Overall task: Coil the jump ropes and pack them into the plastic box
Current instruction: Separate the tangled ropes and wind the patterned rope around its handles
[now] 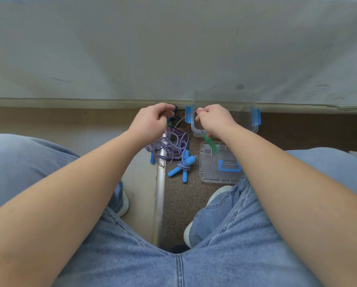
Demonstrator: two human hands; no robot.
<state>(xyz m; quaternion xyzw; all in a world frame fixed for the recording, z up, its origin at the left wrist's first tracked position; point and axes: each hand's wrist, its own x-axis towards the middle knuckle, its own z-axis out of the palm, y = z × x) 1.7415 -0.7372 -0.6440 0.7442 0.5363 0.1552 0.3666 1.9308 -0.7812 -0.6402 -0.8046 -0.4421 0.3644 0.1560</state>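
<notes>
I was partway through coiling one rope. My left hand [150, 119] was curled round gathered loops of a thin purplish cord [185, 116], and my right hand [213, 119] pinched the same cord just across from it, with a green handle [210, 143] dangling beneath. The next move, I judged, called for feeding another loop into the left hand at even tension, then lowering the coil into the clear plastic box [255, 126], which stood open just beyond my right hand, its lid [212, 175] flat below that forearm. Under my left hand a braided purple-and-white rope [173, 148] with blue handles [185, 162] lay tangled on the speckled floor [179, 199] — a scuffed grey wall [173, 48] rose beyond both hands.
</notes>
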